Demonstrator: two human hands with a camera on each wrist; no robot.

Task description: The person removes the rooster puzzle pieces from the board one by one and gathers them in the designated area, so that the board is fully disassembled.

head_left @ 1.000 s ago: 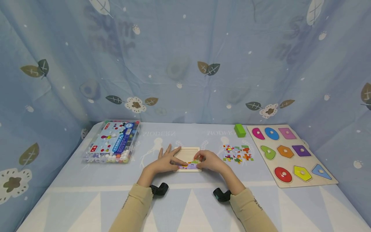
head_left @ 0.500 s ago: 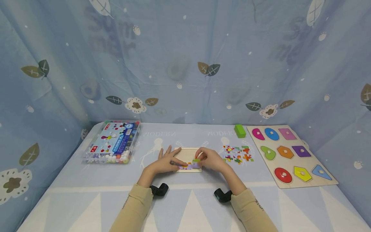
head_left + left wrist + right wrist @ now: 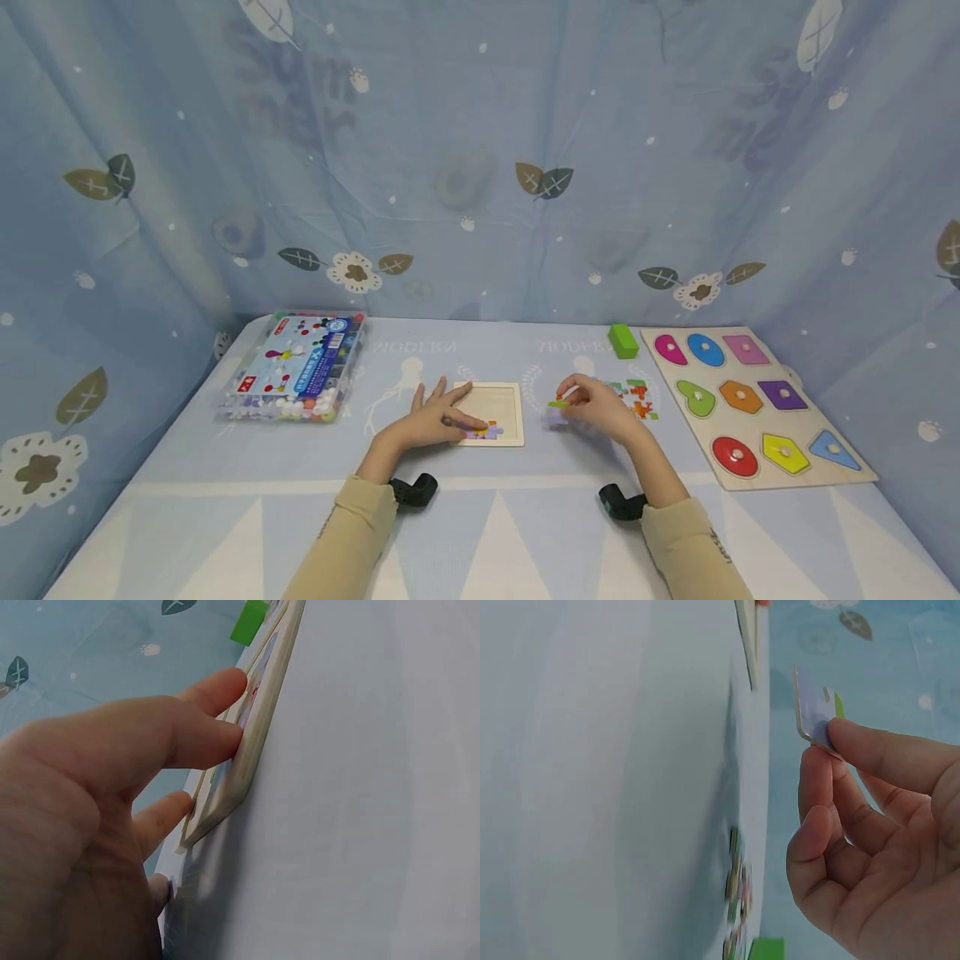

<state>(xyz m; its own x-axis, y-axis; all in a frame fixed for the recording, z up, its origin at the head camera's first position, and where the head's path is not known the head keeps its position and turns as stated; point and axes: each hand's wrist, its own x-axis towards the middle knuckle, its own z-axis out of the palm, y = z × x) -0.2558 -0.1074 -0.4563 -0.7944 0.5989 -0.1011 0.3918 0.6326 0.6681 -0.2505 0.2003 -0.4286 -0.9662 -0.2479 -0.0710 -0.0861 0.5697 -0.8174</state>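
Observation:
My left hand (image 3: 423, 423) lies over the left side of a small wooden puzzle tray (image 3: 501, 402), fingers spread. Its thumb and index fingertip touch the purple and yellow jigsaw pieces (image 3: 491, 432) in the tray's near part. In the left wrist view the fingertips rest at the tray's edge (image 3: 251, 761). My right hand (image 3: 602, 410) pinches a purple puzzle piece (image 3: 814, 712) with a green edge between thumb and fingers. That piece is raised above the table, right of the tray. Loose colourful puzzle pieces (image 3: 641, 402) lie behind this hand, some of them hidden by it.
A wooden board of knobbed shapes (image 3: 708, 425) lies at the right. Near it, at the back, stands a green block (image 3: 623, 342). A clear plastic case of beads (image 3: 292, 367) sits at the back left. A blue patterned curtain (image 3: 480, 167) hangs behind the table.
My right hand has lifted the purple and green piece out of the tray and carried it right, towards the loose pieces. The left hand stays on the tray.

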